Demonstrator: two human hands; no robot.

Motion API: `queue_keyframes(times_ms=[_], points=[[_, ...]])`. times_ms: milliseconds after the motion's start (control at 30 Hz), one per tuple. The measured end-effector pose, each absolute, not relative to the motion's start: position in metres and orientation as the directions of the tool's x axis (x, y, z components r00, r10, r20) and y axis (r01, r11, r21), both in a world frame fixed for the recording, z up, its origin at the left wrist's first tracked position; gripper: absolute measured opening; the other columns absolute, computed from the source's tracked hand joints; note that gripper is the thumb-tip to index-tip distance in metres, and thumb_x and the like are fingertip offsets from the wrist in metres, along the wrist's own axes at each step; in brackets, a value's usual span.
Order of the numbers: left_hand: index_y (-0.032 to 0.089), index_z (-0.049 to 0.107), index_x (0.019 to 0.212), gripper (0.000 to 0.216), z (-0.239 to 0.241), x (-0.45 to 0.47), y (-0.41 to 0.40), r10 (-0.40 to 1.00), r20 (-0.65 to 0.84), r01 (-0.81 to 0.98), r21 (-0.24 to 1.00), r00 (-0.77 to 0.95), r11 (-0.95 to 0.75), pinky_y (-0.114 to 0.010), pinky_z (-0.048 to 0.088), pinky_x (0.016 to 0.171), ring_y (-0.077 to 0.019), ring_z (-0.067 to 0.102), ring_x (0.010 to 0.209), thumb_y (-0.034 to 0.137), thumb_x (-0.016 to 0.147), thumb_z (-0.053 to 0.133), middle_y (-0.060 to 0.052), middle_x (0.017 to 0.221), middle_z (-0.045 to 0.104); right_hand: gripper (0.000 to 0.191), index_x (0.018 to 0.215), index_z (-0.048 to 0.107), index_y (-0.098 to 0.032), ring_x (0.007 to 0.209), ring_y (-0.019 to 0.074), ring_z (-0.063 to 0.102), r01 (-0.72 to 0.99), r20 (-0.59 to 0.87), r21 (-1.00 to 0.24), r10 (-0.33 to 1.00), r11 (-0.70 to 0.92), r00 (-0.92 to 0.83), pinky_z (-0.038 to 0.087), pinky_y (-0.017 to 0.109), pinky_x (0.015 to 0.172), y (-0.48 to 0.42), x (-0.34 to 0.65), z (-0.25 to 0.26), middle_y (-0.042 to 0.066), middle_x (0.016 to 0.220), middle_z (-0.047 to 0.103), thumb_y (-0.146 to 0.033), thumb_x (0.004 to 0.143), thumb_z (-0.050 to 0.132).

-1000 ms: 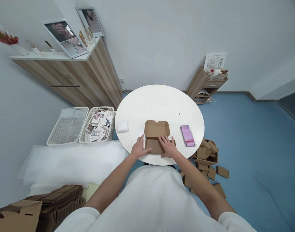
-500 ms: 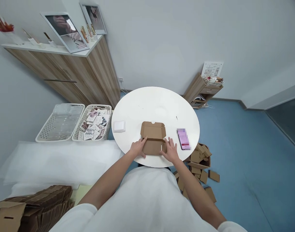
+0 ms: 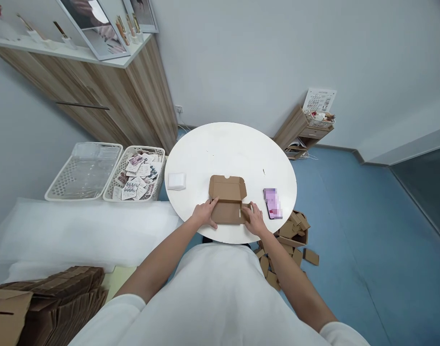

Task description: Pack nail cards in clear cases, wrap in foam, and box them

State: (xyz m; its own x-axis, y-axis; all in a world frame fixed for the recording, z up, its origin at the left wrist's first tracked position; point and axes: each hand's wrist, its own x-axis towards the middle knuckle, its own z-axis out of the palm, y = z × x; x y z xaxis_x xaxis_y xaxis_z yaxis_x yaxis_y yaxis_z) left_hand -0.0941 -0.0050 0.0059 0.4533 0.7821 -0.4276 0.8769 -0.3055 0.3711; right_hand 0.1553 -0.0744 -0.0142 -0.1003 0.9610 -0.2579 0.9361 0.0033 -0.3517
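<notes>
A brown cardboard box [image 3: 226, 213], partly folded, lies on the white round table [image 3: 234, 144] just in front of me. Its lid [image 3: 227, 188] stands open on the far side, with small flaps at its corners. My left hand [image 3: 205, 213] grips the box's left side, the index finger along the wall and the thumb near the front corner. At the right end, my right hand [image 3: 255, 219] has its fingers bent around the side flap [image 3: 245, 211]. A small white slot shows in the base near that hand.
A phone [image 3: 273, 203] lies right of the box, a white packet [image 3: 177, 181] to the left. Baskets with printed cards [image 3: 138, 175] and clear plastic [image 3: 86, 168] stand left. Folded boxes [image 3: 294, 228] fill a carton and litter the floor. Flat cardboard [image 3: 61, 298] is stacked lower left.
My right hand has shifted slightly outward, and the box's right side flap now angles out under its fingers. My left hand stays at the left side. The whole view has tilted a little.
</notes>
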Motion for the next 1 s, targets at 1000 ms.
queue_keyframes(times_ms=[1000], points=[[0.026, 0.007, 0.137, 0.127, 0.004, -0.088, -0.01, 0.775, -0.42, 0.868, 0.374, 0.472, -0.326, -0.035, 0.042, 0.072, -0.0326, 0.056, 0.094, 0.055, 0.034, 0.075, -0.014, 0.112, 0.048, 0.039, 0.107, 0.044, -0.02, 0.08, 0.0158, 0.06, 0.559, -0.356, -0.704, 0.899, -0.437, 0.254, 0.045, 0.028, 0.068, -0.065, 0.131, -0.011, 0.006, 0.101, 0.06, -0.032, 0.071, 0.053]])
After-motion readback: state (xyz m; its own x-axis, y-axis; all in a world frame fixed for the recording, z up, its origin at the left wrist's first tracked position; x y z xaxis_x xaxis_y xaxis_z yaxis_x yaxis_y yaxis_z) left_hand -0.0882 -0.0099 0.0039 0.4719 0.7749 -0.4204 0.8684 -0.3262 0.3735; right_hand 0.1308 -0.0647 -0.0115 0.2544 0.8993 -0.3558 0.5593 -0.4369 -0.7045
